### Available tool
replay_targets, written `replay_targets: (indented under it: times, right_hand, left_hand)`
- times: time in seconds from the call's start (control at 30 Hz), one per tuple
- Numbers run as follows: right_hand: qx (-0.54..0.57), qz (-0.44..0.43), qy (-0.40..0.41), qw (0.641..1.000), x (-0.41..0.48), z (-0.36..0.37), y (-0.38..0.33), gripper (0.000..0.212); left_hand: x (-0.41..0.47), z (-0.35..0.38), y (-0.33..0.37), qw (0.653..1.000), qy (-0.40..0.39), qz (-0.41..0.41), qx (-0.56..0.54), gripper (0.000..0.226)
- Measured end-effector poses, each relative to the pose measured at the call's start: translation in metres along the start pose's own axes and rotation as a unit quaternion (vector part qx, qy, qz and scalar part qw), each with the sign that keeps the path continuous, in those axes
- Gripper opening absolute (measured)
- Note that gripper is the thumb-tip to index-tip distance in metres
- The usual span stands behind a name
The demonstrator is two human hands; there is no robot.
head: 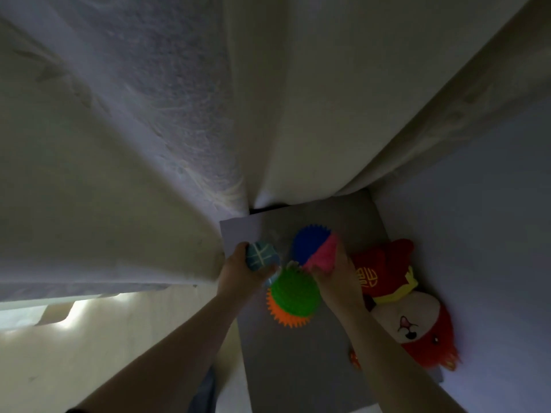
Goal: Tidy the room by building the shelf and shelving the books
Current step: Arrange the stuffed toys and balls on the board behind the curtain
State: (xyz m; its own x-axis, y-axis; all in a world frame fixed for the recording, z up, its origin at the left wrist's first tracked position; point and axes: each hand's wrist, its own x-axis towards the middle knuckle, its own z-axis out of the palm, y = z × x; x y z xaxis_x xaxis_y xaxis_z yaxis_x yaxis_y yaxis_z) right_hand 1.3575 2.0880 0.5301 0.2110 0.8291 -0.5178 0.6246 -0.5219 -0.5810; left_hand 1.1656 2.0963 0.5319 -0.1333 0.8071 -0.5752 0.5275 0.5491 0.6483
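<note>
Both hands are reaching onto a grey board (298,368) that is lying flat in the far corner, with white drapes (134,129) hanging at its left and a pale wall (477,204) at its right. Cannot tell if the board is a shelf part. Left hand (238,265) is gripping a pale teal ball (262,254) with white lines, fingers curled round it, at the board's far-left edge. Right hand (337,272) is clamping on the pink side of a blue-and-pink spiky ball (307,245). A green-and-orange spiky ball (293,296) is sitting between the two wrists. A red plush toy (402,293) is lying along the board's right edge, just beside the right forearm.
</note>
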Motion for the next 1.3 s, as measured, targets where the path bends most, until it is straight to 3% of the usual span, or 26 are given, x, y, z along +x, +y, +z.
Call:
replay_targets:
  times: [0.17,0.3,0.63,0.8,0.93,1.07,1.2,1.3]
  right_hand:
    - [0.076,0.032,-0.004,0.997,-0.018,0.007,0.009,0.063]
    - [0.089,0.011,0.059,0.994,-0.036,0.011,0.011,0.074]
    - [0.119,0.007,0.089,0.989,-0.074,0.008,-0.031,0.069]
    - [0.14,-0.004,0.115,0.984,-0.108,0.002,-0.07,0.05]
    - [0.168,-0.01,0.116,0.979,-0.138,0.002,-0.093,0.054]
    - [0.182,-0.027,0.122,0.975,-0.166,0.005,-0.114,0.029]
    - [0.203,-0.058,0.127,0.969,-0.191,-0.001,-0.134,0.037]
    - [0.213,-0.096,0.099,0.967,-0.21,-0.013,-0.136,0.03]
  left_hand:
    - [0.014,0.007,0.003,1.0,-0.019,-0.002,0.019,0.043]
    - [0.009,0.004,0.013,0.998,-0.05,-0.022,0.02,0.045]
    - [-0.039,-0.049,0.017,0.998,-0.026,-0.006,-0.059,0.027]
    - [-0.077,-0.094,0.015,0.997,-0.008,0.05,-0.061,0.024]
    - [-0.102,-0.128,0.019,0.995,-0.008,0.088,-0.053,0.021]
    - [-0.126,-0.162,0.028,0.992,0.013,0.116,-0.051,0.018]
    - [-0.159,-0.187,0.039,0.986,0.038,0.153,-0.055,0.013]
    - [-0.187,-0.193,0.035,0.982,0.072,0.166,-0.05,0.015]
